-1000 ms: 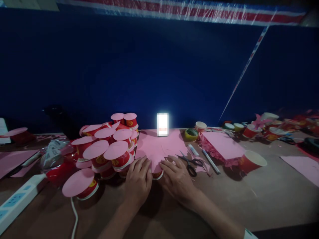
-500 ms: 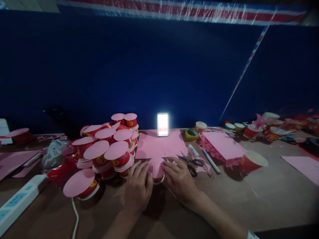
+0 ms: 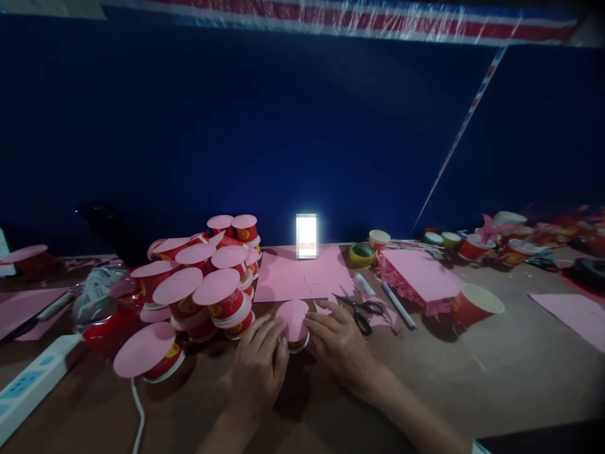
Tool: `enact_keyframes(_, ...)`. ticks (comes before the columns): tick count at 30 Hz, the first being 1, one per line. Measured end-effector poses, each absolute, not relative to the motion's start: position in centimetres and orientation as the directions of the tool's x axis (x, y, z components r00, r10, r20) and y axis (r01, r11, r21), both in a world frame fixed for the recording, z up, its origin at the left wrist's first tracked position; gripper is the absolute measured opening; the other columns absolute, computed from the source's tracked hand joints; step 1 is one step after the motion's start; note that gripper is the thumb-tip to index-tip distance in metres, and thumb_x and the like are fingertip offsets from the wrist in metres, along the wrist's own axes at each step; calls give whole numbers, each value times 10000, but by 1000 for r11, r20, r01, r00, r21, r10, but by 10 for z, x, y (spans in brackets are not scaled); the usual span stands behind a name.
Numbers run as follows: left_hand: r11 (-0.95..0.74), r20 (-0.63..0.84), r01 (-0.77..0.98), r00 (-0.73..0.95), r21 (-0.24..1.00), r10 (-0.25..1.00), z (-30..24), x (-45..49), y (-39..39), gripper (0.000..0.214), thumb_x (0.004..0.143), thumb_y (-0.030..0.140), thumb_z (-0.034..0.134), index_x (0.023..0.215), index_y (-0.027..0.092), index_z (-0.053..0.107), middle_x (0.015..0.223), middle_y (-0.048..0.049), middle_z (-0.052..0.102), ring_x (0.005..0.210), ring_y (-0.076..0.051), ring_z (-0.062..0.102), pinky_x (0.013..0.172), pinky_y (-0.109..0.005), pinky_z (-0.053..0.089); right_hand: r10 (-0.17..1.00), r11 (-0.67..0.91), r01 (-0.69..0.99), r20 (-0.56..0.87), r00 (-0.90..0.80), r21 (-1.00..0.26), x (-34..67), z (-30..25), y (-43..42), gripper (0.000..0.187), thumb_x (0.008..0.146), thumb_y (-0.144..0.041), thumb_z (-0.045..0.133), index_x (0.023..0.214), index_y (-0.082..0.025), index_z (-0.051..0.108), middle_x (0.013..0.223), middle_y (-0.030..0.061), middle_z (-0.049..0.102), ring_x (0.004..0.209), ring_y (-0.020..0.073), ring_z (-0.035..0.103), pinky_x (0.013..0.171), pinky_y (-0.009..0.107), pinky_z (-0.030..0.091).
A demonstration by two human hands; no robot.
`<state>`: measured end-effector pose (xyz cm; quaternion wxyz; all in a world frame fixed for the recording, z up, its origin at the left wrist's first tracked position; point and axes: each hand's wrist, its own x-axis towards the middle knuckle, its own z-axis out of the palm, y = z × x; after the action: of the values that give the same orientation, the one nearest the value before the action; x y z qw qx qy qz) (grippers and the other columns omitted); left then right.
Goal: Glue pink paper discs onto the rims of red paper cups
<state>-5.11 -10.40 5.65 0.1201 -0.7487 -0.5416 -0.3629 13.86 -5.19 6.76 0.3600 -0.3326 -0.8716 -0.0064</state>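
In front of me a red paper cup [image 3: 297, 344] stands upside down on the table, with a pink paper disc [image 3: 292, 317] lying on its upturned base. My left hand [image 3: 259, 358] holds the left side, its fingers bent together against the disc and cup. From the right, my right hand [image 3: 338, 343] presses its fingertips onto the disc's edge. Both hands hide much of the cup's wall. To the left are several similar red cups [image 3: 227, 309] topped with pink discs, some of them stacked. One more disc-topped cup [image 3: 144, 350] stands nearer, at the front left.
A pink paper sheet [image 3: 283, 271] lies behind the cup. Right of it are black scissors [image 3: 362, 309], a glue stick [image 3: 364, 284], a white pen [image 3: 399, 307], green tape [image 3: 362, 255], a fringed pink box [image 3: 423, 277] and a tipped cup [image 3: 475, 306]. A power strip [image 3: 35, 384] lies left.
My fingers spread outward slightly, so the disc's rounded far edge shows more fully. Both hands stay at the same cup. The whole view has shifted a little.
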Motion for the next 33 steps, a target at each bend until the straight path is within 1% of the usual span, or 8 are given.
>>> enact_keyframes(5,-390,677,896,153,212,720,56,-49,-104,298,826,112,498,1115,135,568,1089,-101,637,1085,-259,509,924,-452,445,567,785,582,624,-539,-211,138,67,-50,317,796,-68,551,1073,-198,631,1085,52,683,1126,249,524,979,459,434)
enact_keyframes(9,-378,682,904,147,202,716,58,-48,-105,310,817,123,516,1123,122,566,1090,-110,637,1088,-266,507,928,-462,439,571,783,585,619,-540,-211,140,68,-51,349,797,-79,550,1120,-193,616,1115,57,672,1136,262,515,973,469,436)
enact_keyframes(15,-382,682,906,166,180,713,56,-47,-107,291,809,115,517,1093,129,581,1077,-106,648,1086,-262,518,927,-451,441,551,797,571,625,-552,-198,141,65,-55,327,784,-77,576,1075,-215,632,1106,26,677,1134,250,514,998,451,415)
enact_keyframes(20,-382,669,903,161,197,726,58,-46,-108,296,818,131,507,1107,146,571,1065,-98,647,1062,-257,529,919,-453,446,555,798,568,612,-563,-201,142,71,-52,326,790,-94,574,1088,-214,626,1114,50,671,1145,246,513,988,450,428)
enact_keyframes(24,-364,670,909,142,203,729,58,-45,-107,350,822,139,503,1171,140,531,1133,-111,622,1111,-265,511,939,-459,443,546,796,572,646,-533,-201,141,72,-53,328,786,-81,562,1080,-209,631,1075,56,684,1125,238,525,989,446,427)
enact_keyframes(28,-393,668,900,176,189,723,57,-45,-107,349,823,124,496,1170,143,532,1125,-114,625,1104,-258,517,936,-458,447,552,800,568,608,-570,-193,141,70,-52,323,789,-76,557,1074,-208,630,1088,48,680,1123,246,527,989,452,428)
enact_keyframes(31,-388,662,900,168,199,731,56,-45,-108,326,821,134,506,1143,139,550,1096,-116,633,1085,-258,524,928,-458,448,570,794,573,582,-581,-205,140,72,-51,300,796,-95,557,1064,-207,632,1100,58,675,1130,255,525,977,469,435)
enact_keyframes(33,-375,662,904,154,205,733,56,-45,-108,343,821,143,509,1163,129,540,1117,-123,625,1103,-261,514,941,-459,439,578,788,577,579,-575,-213,140,72,-50,306,803,-104,553,1084,-202,625,1112,64,669,1132,255,525,980,475,433)
